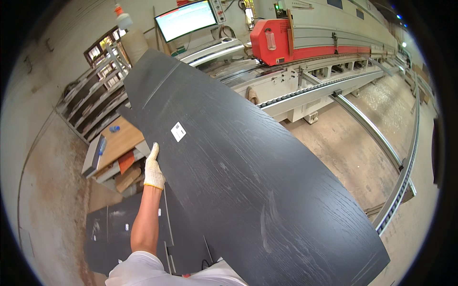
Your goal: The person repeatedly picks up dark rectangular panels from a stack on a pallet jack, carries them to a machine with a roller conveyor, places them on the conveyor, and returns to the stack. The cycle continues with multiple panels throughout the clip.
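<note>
A large black wood-grain panel (248,157) stretches from the upper left to the lower right, tilted in front of me. It carries a small white label (178,132) and a few pale scuffs. My left hand (153,168), in a cream knitted glove, grips the panel's left edge; the fingers under the edge are partly hidden. My right hand does not show. Below my left forearm lie more black panels (114,224) with small white labels.
Beyond the panel stands a long machine with a red housing (274,43) and a roller rail (305,95); metal support arms (369,126) reach out at right. A lit monitor (186,21) is at the back. A wooden-topped bench (119,143) and a slatted rack (98,102) stand left.
</note>
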Available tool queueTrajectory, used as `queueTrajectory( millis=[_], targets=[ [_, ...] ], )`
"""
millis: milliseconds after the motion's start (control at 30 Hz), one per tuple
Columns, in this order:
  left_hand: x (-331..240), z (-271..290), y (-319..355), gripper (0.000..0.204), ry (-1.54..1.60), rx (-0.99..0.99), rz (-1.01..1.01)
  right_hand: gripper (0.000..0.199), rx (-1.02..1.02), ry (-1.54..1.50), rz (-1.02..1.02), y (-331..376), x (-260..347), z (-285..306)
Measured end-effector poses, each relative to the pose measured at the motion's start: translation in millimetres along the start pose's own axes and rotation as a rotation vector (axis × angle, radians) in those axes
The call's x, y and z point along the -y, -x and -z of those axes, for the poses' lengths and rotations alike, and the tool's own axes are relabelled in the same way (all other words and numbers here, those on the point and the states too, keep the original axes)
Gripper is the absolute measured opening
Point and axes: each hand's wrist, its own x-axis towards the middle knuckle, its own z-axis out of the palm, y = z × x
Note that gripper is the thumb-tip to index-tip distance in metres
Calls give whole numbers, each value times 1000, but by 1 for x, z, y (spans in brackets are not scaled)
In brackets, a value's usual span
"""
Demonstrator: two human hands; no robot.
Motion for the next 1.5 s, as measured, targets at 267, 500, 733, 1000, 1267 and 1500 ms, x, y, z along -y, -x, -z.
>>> queueTrajectory(
  millis=[267,500,733,1000,1267,1500],
  targets=[
    [53,12,137,43,169,16,40,64,83,-90,76,-94,-66,152],
    [105,2,198,39,219,49,220,79,14,-52,14,-118,-65,168],
    [146,-14,199,35,112,102,290,72,8,-12,-46,-108,-64,158],
    [212,-52,186,49,-136,21,411,65,-18,35,-97,-107,-58,146],
    [253,-116,143,69,-92,206,530,58,-49,83,-156,-114,-53,128],
    [291,-170,88,95,-316,152,409,51,-59,191,-243,-126,-50,107]
  ],
)
